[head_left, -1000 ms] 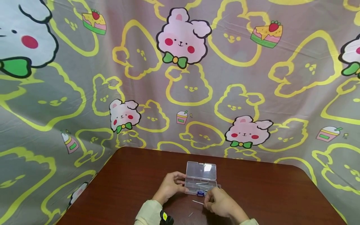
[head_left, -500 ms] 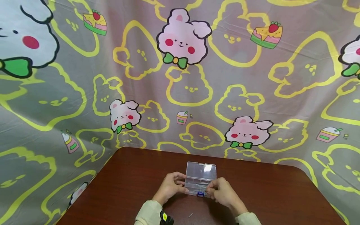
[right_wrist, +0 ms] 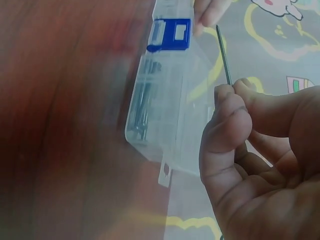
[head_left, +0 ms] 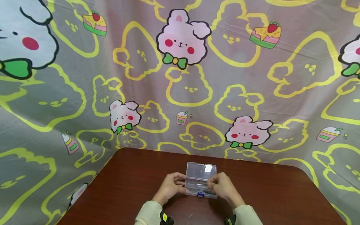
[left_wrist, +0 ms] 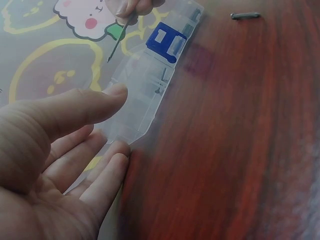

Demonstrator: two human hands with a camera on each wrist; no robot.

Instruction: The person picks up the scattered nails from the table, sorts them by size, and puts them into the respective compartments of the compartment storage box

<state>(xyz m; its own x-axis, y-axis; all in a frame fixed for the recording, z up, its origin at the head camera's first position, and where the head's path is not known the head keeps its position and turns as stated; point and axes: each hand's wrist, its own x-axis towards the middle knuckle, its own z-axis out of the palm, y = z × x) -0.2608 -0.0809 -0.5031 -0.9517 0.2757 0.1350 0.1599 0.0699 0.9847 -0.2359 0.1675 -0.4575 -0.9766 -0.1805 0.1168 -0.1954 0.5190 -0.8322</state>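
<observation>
A clear plastic compartment box lies on the table with its lid raised at the back and a blue clasp at the front. My left hand rests against its left end, thumb at the front corner and fingers along the side. Over the right part of the box, my right hand pinches a thin pointed metal rod between thumb and index finger. The rod's free tip points toward the left hand. Several dark metal pieces show through the box's right front wall.
One short metal piece lies on the brown table in front of the box, also visible there from the head view. A patterned cloth curtain hangs behind the table and along its sides.
My right hand has gone from the table at the box's front right up over its right part. A rod that lay near it on the table is gone from there. My left hand stays put.
</observation>
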